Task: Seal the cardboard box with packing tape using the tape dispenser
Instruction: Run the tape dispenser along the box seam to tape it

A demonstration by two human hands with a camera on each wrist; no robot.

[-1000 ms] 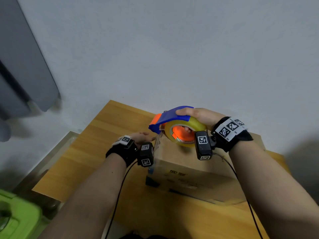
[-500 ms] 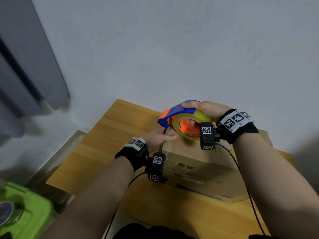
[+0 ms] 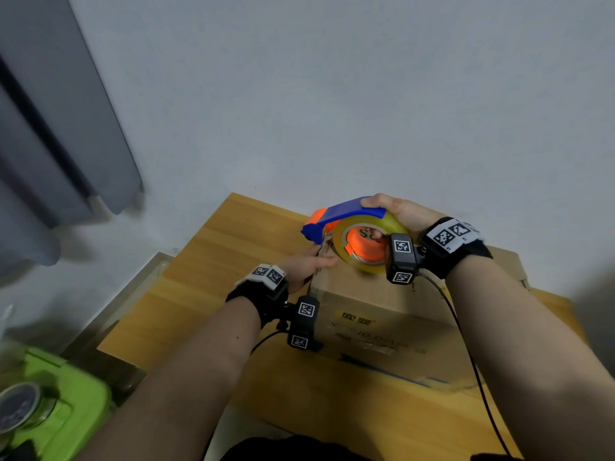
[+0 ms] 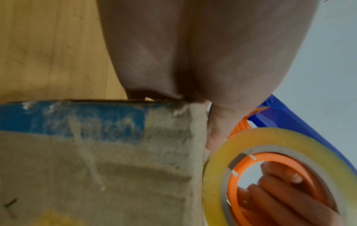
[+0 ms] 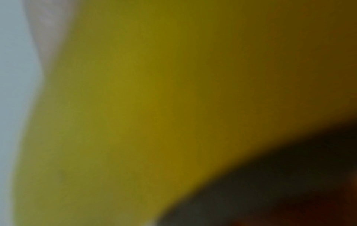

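My right hand (image 3: 397, 212) is wrapped around the tape dispenser (image 3: 346, 211) — thumb on the blue top, fingers (image 4: 280, 183) curled through the orange core of the tape roll (image 3: 361, 242). I hold it just above the left end of the cardboard box (image 3: 382, 314), its blue nose pointing left past the box's edge. From my right wrist all that shows is a yellow blur of the roll pressed close to the lens.

My left hand (image 3: 304, 266) sits at the box's upper left corner, right under the dispenser's nose. The thumb lies along the top edge and the fingers go down over the far side of that corner — whether they pinch the loose tape end there I cannot tell.

The box rests on a wooden table (image 3: 213, 261), a torn blue strip along its near face. Beyond the table's left edge, low down, stands a green container (image 3: 63, 407), and a grey curtain (image 3: 50, 128) hangs against the white wall.
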